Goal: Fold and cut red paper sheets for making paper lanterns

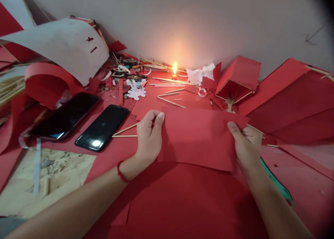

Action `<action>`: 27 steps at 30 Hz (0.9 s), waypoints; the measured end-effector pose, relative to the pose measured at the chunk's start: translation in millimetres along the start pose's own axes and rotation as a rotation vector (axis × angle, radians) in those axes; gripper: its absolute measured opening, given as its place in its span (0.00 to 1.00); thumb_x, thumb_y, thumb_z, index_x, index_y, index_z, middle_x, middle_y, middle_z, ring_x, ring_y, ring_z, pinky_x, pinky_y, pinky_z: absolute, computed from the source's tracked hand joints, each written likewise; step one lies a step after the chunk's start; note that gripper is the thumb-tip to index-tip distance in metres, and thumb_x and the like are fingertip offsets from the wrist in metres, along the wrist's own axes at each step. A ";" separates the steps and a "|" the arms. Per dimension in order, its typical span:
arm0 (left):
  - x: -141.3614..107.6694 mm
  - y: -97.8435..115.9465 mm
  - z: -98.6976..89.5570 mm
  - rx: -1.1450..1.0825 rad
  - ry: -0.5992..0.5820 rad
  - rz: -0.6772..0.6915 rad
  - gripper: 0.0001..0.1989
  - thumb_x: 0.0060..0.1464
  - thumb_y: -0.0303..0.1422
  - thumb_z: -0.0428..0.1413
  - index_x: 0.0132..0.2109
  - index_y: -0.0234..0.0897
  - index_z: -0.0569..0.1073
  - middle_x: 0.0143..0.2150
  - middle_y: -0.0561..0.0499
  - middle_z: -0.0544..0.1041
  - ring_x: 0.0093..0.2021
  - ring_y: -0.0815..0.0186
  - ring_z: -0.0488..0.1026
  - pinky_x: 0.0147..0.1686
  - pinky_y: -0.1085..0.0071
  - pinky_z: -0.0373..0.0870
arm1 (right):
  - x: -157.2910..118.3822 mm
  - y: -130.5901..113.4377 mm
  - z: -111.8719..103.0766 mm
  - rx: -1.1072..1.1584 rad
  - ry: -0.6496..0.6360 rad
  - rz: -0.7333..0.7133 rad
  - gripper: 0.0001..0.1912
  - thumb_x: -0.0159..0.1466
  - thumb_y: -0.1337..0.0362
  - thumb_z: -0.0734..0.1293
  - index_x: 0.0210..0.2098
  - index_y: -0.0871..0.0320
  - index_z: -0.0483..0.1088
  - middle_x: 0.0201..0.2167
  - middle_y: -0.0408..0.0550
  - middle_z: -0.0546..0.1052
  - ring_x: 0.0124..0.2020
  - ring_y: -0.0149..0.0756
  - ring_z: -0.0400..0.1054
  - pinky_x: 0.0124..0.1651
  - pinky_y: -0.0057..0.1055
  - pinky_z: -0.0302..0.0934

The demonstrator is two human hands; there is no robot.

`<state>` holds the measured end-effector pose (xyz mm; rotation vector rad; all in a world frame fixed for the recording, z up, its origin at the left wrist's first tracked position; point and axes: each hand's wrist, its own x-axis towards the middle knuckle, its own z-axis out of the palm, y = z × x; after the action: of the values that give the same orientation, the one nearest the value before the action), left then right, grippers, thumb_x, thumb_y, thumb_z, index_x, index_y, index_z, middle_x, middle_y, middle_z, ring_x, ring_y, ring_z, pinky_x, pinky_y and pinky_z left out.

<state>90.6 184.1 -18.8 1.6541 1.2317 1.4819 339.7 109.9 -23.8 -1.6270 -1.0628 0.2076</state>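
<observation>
wall (235,19): grey | small flame (174,68): orange glow on wall | pale surface (70,178): lower left, littered

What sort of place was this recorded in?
Probably a makeshift papercraft work area, perhaps at home: a flat rectangular red paper sheet is in hand, thin pale wooden-looking sticks lie beyond it, and an open-ended red paper box stands near the wall.

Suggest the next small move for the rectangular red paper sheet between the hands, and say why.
I'd probably lower the rectangular red paper sheet flat onto the broad, smooth red paper nearer the body: the left hand and right hand hold its opposite sides, and a small, bright orange candle flame burns beyond its far edge.
</observation>
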 end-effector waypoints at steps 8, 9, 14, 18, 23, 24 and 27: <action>-1.5 0.4 1.0 0.037 -0.045 -0.019 0.13 0.62 0.34 0.53 0.29 0.38 0.68 0.23 0.58 0.64 0.24 0.72 0.59 0.25 0.74 0.55 | 4.1 -5.0 1.0 -0.025 -0.051 0.008 0.16 0.57 0.50 0.73 0.33 0.55 0.74 0.28 0.44 0.78 0.30 0.38 0.71 0.35 0.34 0.66; -1.0 -0.1 1.3 0.030 -0.056 -0.031 0.12 0.61 0.34 0.53 0.29 0.38 0.69 0.23 0.58 0.65 0.25 0.72 0.60 0.25 0.74 0.56 | 4.8 -4.7 0.8 -0.004 -0.022 0.038 0.16 0.55 0.50 0.75 0.33 0.56 0.74 0.28 0.44 0.79 0.29 0.37 0.70 0.34 0.33 0.65; 2.6 -4.8 3.2 0.007 -0.123 -0.107 0.11 0.59 0.35 0.55 0.29 0.37 0.72 0.23 0.56 0.70 0.25 0.71 0.64 0.27 0.74 0.59 | 7.6 -2.5 -3.8 -0.148 0.087 0.131 0.20 0.51 0.50 0.77 0.21 0.56 0.69 0.14 0.35 0.64 0.19 0.27 0.54 0.24 0.28 0.51; 4.7 -7.3 3.3 -0.009 -0.133 -0.125 0.11 0.57 0.35 0.56 0.28 0.37 0.73 0.24 0.55 0.73 0.26 0.70 0.65 0.27 0.73 0.60 | 9.2 2.1 -7.0 -0.147 0.071 0.106 0.22 0.52 0.48 0.77 0.19 0.56 0.66 0.14 0.34 0.60 0.19 0.27 0.52 0.24 0.28 0.49; 6.3 -7.7 3.3 -0.033 -0.144 -0.146 0.11 0.57 0.36 0.57 0.28 0.37 0.74 0.24 0.54 0.72 0.26 0.69 0.65 0.27 0.73 0.61 | 12.0 11.3 -9.0 -0.120 0.036 0.030 0.24 0.55 0.48 0.75 0.18 0.54 0.61 0.17 0.35 0.58 0.23 0.30 0.54 0.29 0.30 0.53; 6.5 -8.2 3.4 -0.036 -0.143 -0.153 0.11 0.57 0.36 0.57 0.28 0.37 0.74 0.24 0.54 0.72 0.26 0.69 0.65 0.27 0.73 0.61 | 12.6 12.6 -9.3 -0.126 0.032 0.023 0.26 0.55 0.48 0.75 0.17 0.54 0.59 0.17 0.35 0.56 0.23 0.30 0.53 0.29 0.30 0.52; 7.1 -10.6 3.6 -0.041 -0.132 -0.157 0.11 0.57 0.35 0.57 0.28 0.37 0.74 0.24 0.55 0.71 0.26 0.70 0.64 0.27 0.73 0.60 | 15.0 15.2 -11.3 -0.152 0.033 0.001 0.30 0.58 0.47 0.73 0.16 0.53 0.51 0.18 0.35 0.51 0.23 0.29 0.48 0.27 0.30 0.46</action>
<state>91.1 195.2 -25.9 1.5639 1.2211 1.2742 363.4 113.3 -26.9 -1.7606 -1.0743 0.1024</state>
